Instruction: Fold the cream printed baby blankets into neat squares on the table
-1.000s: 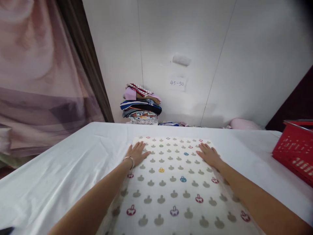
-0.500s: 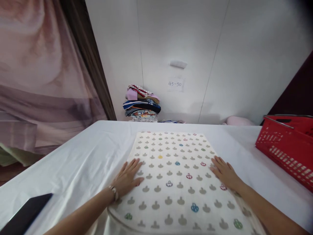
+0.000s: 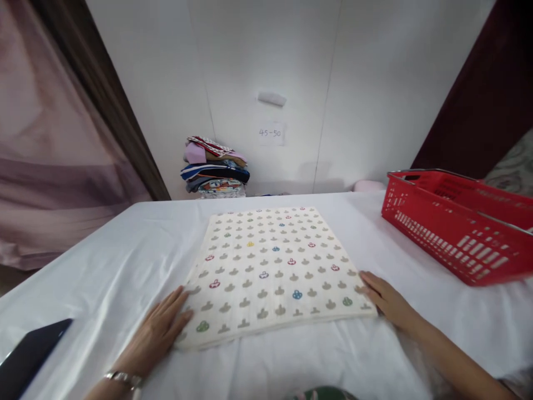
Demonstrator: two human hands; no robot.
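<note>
A folded white cloth (image 3: 266, 261) printed with grey and a few coloured mushroom shapes lies flat on the white-covered table (image 3: 104, 266). Its whole near edge shows. My left hand (image 3: 160, 325), with a bracelet on the wrist, lies flat beside the cloth's near left corner, its fingertips touching the side edge. The fingers are stretched out. At the near right corner, my right hand (image 3: 385, 297) rests its fingertips against the cloth's right edge. Its fingers are extended, with nothing gripped in them.
A red basket (image 3: 445, 228) with metal handles stands at the right. Behind the table's far edge is a stack of folded clothes (image 3: 216, 169). A dark flat device (image 3: 31, 355) lies at the near left. A paper marked 45-50 (image 3: 270, 133) is on the wall.
My view has turned right, showing more of the basket. Both hands have moved from the cloth's sides down to its near corners. The cloth's near edge has come into sight, lying flat.
</note>
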